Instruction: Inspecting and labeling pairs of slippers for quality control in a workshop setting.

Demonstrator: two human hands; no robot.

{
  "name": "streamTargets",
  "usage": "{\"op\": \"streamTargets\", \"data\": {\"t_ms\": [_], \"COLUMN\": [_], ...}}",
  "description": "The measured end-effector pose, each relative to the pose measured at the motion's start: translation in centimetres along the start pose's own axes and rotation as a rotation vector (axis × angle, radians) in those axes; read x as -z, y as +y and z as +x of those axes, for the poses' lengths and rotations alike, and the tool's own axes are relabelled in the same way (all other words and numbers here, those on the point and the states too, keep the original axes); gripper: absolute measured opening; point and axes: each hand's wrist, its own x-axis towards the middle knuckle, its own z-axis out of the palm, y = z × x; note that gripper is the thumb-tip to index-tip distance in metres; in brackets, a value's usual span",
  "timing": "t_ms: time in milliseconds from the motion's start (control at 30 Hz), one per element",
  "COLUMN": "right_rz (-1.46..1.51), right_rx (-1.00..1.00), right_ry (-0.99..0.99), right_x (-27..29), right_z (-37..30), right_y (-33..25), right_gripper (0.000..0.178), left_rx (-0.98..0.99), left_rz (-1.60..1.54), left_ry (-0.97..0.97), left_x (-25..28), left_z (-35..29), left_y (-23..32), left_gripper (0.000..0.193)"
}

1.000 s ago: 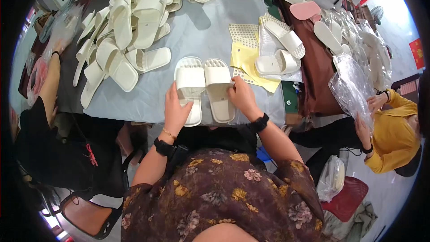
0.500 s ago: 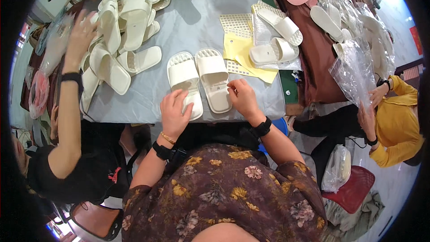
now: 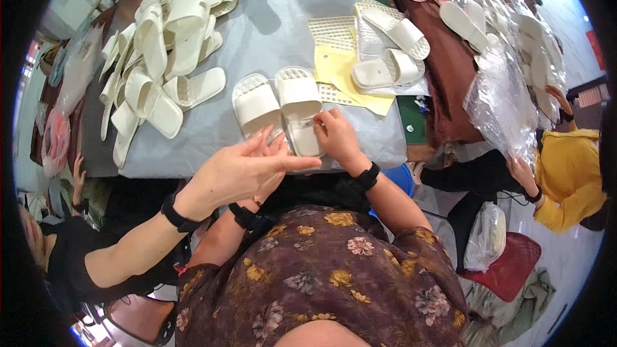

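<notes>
Two white slide slippers lie side by side at the table's front, toes pointing away from me. My right hand (image 3: pixel 337 139) is at the heel part of the right slipper (image 3: pixel 299 95), thumb and fingertips pinched together over its insole by a small dark mark. Whether something thin is between the fingertips I cannot make out. My left hand (image 3: pixel 270 184) is beside the heel of the left slipper (image 3: pixel 256 104). A co-worker's hand (image 3: pixel 225 168) reaches across from the left and covers most of it, so its fingers are largely hidden.
A heap of white slippers (image 3: pixel 186 26) fills the table's left side. Yellow and white sticker sheets (image 3: pixel 334 67) lie right of centre, beside another pair of slippers (image 3: pixel 379 72). At right, a person in yellow (image 3: pixel 565 170) handles clear plastic bags (image 3: pixel 501 103) near a brown-covered table.
The co-worker's arm has swung from the slipper heap over to my left hand, now covering it. My right hand has shifted slightly left and closer over the right slipper's insole.
</notes>
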Motion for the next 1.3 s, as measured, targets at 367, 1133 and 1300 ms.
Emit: {"op": "streamTargets", "data": {"t_ms": [367, 1133, 1300], "right_rz": [0.021, -1.542, -1.525], "right_rx": [-0.135, -0.336, -0.287], "right_ry": [0.481, 0.244, 0.374], "right_x": [10.8, 37.8, 37.5], "right_z": [-0.5, -11.6, -11.0], "right_y": [5.7, 25.1, 27.6], "right_gripper": [0.005, 0.066, 0.048], "left_rx": [-0.311, -0.232, -0.224], "left_rz": [0.571, 0.443, 0.473], "left_ry": [0.121, 0.243, 0.302], "left_x": [3.4, 4.3, 4.9], "left_z": [-0.3, -0.7, -1.3], "left_y": [-2.0, -5.3, -5.5], "left_gripper": [0.034, 0.030, 0.029]}}
